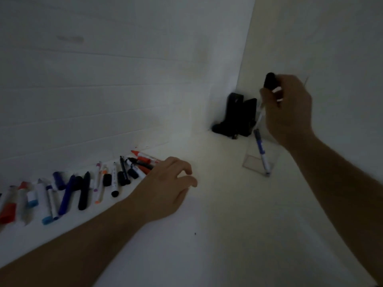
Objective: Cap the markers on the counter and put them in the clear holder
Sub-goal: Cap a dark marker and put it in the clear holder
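1. Right hand (290,108): my fingers are curled round a black-capped marker (270,81), held upright above the clear holder (251,161). Only its dark top and a sliver of white barrel show past my fingers; the lower end is hidden, so I cannot tell whether it has entered the holder.

2. Clear holder: it stands on the white counter (228,224), near the corner, just beside a dark object (238,114) against the wall. One blue-and-white marker (261,151) is inside already, leaning, tip end down at the base. Its cap state is too blurred to confirm.

3. Left hand (167,183): my fingers are loosely bent and apart, holding nothing. The hand rests at the right end of the marker row, touching or nearly touching the nearest ones; I cannot tell which.

4. Remaining stock: a long row of markers (83,187) lies along the foot of the wall. Some show caps, such as the black ones; an orange marker (141,155) appears to have its tip exposed. Loose black caps (107,180) seem to lie among them.

5. Assessment: the job is at an early stage. One marker is stowed, a second is at the holder, and by my judgement well over a dozen are left to cap and transfer.

6. Lighting is dim; finer details are unreliable.
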A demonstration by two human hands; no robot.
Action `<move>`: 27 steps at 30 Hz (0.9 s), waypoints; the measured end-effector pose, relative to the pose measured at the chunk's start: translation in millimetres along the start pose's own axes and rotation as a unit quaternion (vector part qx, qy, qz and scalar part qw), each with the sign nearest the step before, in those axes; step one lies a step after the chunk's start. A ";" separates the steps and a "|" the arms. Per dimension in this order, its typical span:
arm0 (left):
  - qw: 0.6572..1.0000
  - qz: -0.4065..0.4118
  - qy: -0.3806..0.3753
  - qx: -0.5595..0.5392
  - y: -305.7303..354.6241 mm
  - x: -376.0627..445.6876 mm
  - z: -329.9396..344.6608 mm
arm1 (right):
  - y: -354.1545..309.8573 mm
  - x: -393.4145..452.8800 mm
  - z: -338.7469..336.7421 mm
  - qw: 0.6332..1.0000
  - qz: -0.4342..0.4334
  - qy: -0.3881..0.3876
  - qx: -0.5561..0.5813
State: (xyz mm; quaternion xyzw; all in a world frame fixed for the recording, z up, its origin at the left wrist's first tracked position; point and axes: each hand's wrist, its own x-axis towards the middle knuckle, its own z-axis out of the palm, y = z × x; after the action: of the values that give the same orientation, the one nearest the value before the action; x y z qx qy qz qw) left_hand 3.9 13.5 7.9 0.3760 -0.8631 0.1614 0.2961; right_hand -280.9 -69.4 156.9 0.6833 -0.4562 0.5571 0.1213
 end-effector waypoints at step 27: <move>1.000 0.004 -0.009 -0.003 0.7 -0.1 0.6 | 68.6 -45.6 10.2 0.907 0.035 -0.272 -0.321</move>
State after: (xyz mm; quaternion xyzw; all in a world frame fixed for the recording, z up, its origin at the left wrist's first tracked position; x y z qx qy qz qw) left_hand 3.2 13.7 7.3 0.3734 -0.8675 0.1564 0.2891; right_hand -324.7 -92.0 90.1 0.7160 -0.6492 0.1774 0.1857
